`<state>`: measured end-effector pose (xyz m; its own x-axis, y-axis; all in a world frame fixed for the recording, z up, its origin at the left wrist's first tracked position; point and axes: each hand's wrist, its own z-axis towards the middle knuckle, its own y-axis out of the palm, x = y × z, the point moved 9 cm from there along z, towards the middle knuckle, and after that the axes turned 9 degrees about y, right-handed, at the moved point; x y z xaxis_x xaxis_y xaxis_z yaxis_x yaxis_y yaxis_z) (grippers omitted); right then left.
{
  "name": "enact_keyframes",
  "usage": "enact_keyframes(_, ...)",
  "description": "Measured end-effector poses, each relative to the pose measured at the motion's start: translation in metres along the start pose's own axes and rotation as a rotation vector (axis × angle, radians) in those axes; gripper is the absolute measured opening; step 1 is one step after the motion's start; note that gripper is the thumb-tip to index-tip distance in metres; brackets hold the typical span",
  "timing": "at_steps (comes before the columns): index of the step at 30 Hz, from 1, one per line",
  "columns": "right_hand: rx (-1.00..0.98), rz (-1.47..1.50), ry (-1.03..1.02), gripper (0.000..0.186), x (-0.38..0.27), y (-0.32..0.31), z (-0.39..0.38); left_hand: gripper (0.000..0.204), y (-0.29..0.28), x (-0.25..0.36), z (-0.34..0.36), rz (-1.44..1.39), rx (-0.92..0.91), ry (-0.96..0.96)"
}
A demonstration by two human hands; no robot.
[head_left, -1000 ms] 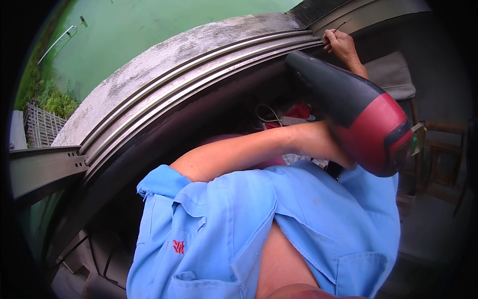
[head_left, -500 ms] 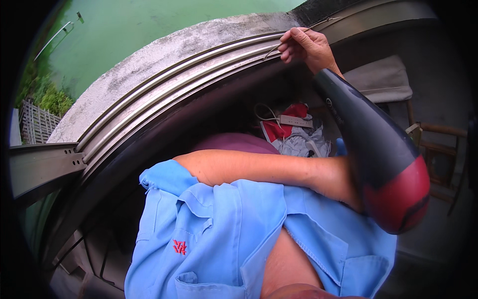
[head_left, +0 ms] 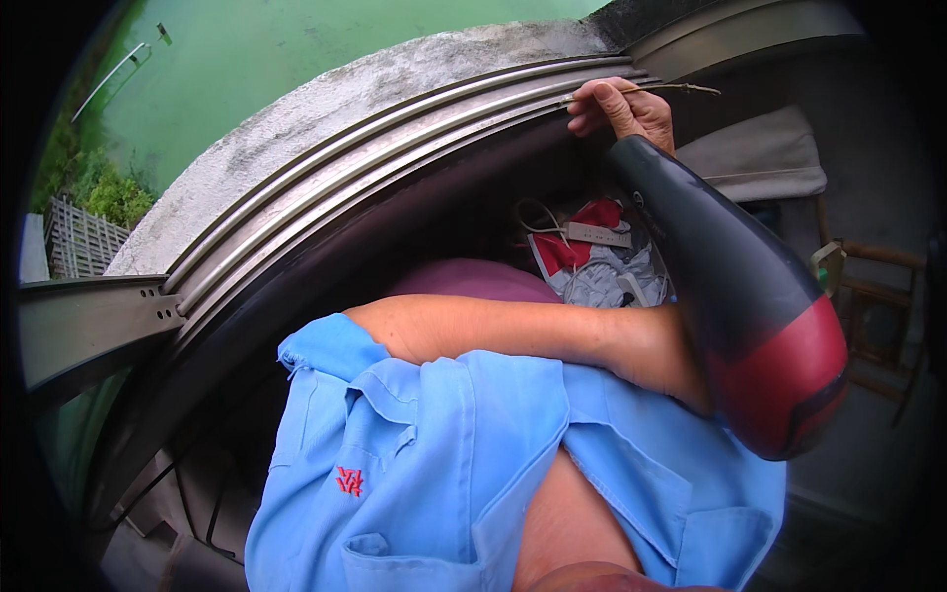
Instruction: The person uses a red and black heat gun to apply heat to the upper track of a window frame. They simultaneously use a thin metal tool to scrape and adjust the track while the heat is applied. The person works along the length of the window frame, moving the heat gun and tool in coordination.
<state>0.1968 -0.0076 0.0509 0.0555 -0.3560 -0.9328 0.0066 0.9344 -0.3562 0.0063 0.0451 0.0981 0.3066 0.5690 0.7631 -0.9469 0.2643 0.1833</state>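
My right hand (head_left: 636, 113) is raised beside the window track, with its fingers pinched on a thin brown twig (head_left: 681, 88). One end of the twig sticks out to the right past the knuckles. A dark sleeve cover (head_left: 725, 257), black toward the wrist and red at the elbow, lies over my right forearm. My bare left forearm (head_left: 523, 326) crosses in front of my light blue shirt (head_left: 424, 454). The left hand is hidden behind the sleeve cover near the right elbow, so its fingers do not show.
Metal window tracks (head_left: 395, 138) curve along a rough concrete ledge (head_left: 296, 118), with green water (head_left: 326, 59) beyond. Below lie a white power strip (head_left: 598, 235) and a red and white bag (head_left: 562, 255). A wooden chair (head_left: 883, 306) stands at the right.
The twig has turned from a steep slant to nearly level. My right hand has moved slightly right and down. The left forearm has hardly moved.
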Motion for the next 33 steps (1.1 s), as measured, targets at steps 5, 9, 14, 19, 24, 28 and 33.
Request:
enact_keyframes(5, -0.242, 0.238, 0.031, 0.031, -0.015, 0.078, -0.003, 0.043, 0.006, 0.015, 0.007, -0.002, 0.011, 0.044)
enact_keyframes(9, -0.287, 0.257, 0.148, 0.033, 0.01, 0.059, 0.021, 0.042, 0.007, 0.02, 0.002, -0.001, 0.042, 0.068)
enact_keyframes(14, -0.11, 0.198, 0.233, 0.027, 0.057, -0.014, 0.013, 0.041, -0.002, 0.014, -0.024, 0.023, 0.117, 0.053)
enact_keyframes(19, -0.032, 0.078, 0.135, 0.022, 0.032, -0.005, 0.005, 0.04, -0.009, 0.017, -0.037, 0.056, 0.188, 0.056)
enact_keyframes(24, -0.096, -0.048, 0.19, 0.021, 0.022, 0.049, 0.004, 0.039, -0.007, 0.017, -0.043, 0.052, 0.195, 0.052)
enact_keyframes(28, -0.087, -0.183, 0.021, 0.019, 0.002, 0.042, 0.0, 0.039, -0.006, 0.019, -0.045, 0.039, 0.201, 0.056)
enact_keyframes(33, 0.104, -0.322, 0.139, 0.021, 0.037, -0.06, 0.01, 0.038, -0.006, 0.02, -0.046, 0.028, 0.202, 0.063)
